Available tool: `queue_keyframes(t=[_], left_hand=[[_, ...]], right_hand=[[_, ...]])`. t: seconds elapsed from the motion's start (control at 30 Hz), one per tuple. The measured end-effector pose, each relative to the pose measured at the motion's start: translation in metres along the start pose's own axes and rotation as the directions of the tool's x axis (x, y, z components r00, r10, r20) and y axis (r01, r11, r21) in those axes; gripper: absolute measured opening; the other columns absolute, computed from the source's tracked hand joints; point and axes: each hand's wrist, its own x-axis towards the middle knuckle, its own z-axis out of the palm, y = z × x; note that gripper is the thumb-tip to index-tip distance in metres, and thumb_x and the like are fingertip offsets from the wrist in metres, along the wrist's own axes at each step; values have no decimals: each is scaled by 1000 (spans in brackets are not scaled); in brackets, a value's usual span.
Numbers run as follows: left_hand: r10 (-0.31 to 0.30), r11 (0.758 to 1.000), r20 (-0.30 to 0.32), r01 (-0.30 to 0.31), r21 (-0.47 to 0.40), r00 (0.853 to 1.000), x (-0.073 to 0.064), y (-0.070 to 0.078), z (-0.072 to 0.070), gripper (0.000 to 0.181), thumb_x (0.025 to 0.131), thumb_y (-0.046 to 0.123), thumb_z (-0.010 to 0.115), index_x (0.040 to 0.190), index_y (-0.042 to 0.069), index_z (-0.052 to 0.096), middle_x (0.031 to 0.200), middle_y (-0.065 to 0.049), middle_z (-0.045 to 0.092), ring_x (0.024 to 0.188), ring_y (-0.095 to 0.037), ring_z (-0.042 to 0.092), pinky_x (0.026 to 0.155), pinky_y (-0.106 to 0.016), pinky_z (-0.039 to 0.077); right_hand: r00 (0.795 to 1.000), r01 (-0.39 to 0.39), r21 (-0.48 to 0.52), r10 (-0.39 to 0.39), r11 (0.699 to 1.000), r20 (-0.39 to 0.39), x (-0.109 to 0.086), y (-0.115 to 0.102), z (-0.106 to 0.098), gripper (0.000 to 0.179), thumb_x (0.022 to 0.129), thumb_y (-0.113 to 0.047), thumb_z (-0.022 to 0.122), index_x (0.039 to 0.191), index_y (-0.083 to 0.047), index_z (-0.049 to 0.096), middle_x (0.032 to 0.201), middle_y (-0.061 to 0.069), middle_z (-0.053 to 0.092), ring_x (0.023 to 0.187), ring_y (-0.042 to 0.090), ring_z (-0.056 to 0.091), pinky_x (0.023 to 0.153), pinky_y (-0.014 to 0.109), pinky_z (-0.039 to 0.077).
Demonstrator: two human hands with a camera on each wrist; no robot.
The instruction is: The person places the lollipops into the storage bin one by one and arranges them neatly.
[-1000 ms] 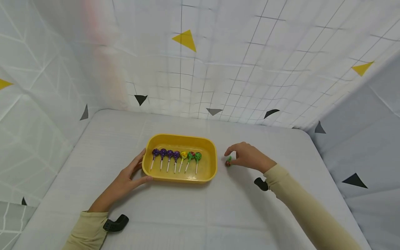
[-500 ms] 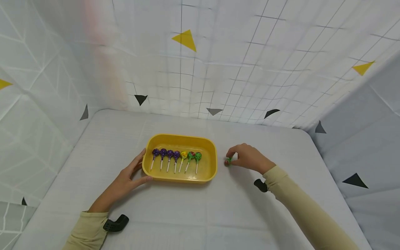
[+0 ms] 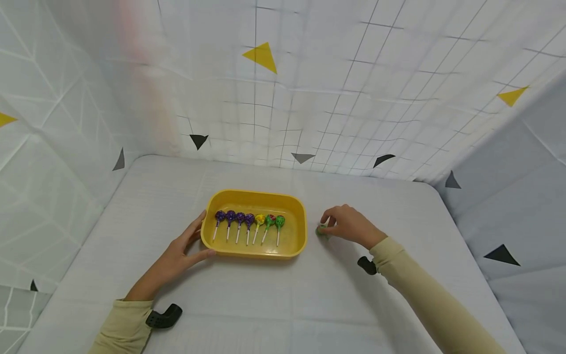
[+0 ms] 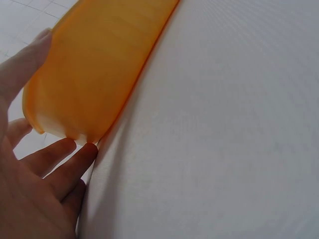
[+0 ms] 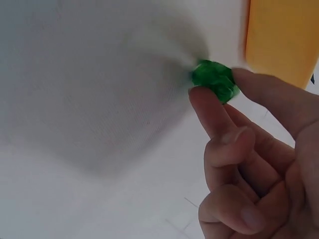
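In the head view, my left hand [image 3: 178, 256] holds the left end of a yellow plastic tray [image 3: 301, 231]. The left wrist view shows fingertips on the tray's end wall [image 4: 75, 99] and the thumb along its near side. Purple lollipops [image 3: 231, 216], a yellow lollipop [image 3: 260, 220] and two green-wrapped ones [image 3: 280, 221] lie in a row inside, sticks toward me. To the right of the tray, my right hand [image 3: 353, 225] pinches a green-wrapped lollipop [image 5: 214, 78] between thumb and fingertips, close over the table. Its pale stick is blurred in the right wrist view.
White cloth covers the table [image 3: 261, 305]. Patterned white curtains [image 3: 309, 98] stand at the back and along both sides. A black wrist device [image 3: 164, 316] sits at the left cuff and another black device [image 3: 367, 265] at the right cuff.
In my right hand the lollipop has turned: its head showed red and green before and shows mostly green now. The left hand and the tray have stayed put.
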Motion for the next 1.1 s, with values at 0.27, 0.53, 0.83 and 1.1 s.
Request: queue_keyframes(t=[0.27, 0.53, 0.83, 1.1], left_hand=[[4, 1000, -6, -4, 11, 1000, 0, 0, 0, 102, 94, 32, 78, 166, 40, 7, 169, -17, 30, 153, -42, 36, 123, -54, 32], [7, 1000, 0, -7, 5, 1000, 0, 0, 1, 100, 95, 32, 77, 167, 35, 8, 168, -20, 31, 151, -44, 37, 124, -60, 31], [-1, 1000, 3, 1, 0, 1000, -1, 0, 1, 99, 95, 32, 76, 167, 35, 8, 168, -20, 30, 151, -45, 36, 124, -61, 30], [-12, 1000, 2, 12, -3, 1000, 0, 0, 0, 101, 94, 34, 78, 167, 39, 8, 169, -17, 30, 152, -42, 37, 124, -56, 31]], right_hand=[[999, -15, -4, 15, 1000, -34, -3, -1, 3, 16, 92, -34, 78, 91, -17, 79, 80, -7, 74, 70, 11, 62, 61, 26, 54], [999, 21, -7, -21, 1000, -37, -2, 1, 4, 23, 89, -36, 82, 103, -18, 80, 98, -6, 78, 98, 19, 69, 88, 42, 61], [999, 50, 5, -50, 999, 7, -1, -1, 5, 15, 91, -30, 80, 103, -21, 81, 99, -8, 78, 96, 15, 67, 86, 39, 60], [998, 58, 5, -58, 998, 0, -1, -2, 4, 18, 90, -30, 81, 104, -20, 81, 99, -7, 79, 100, 19, 68, 89, 42, 60]])
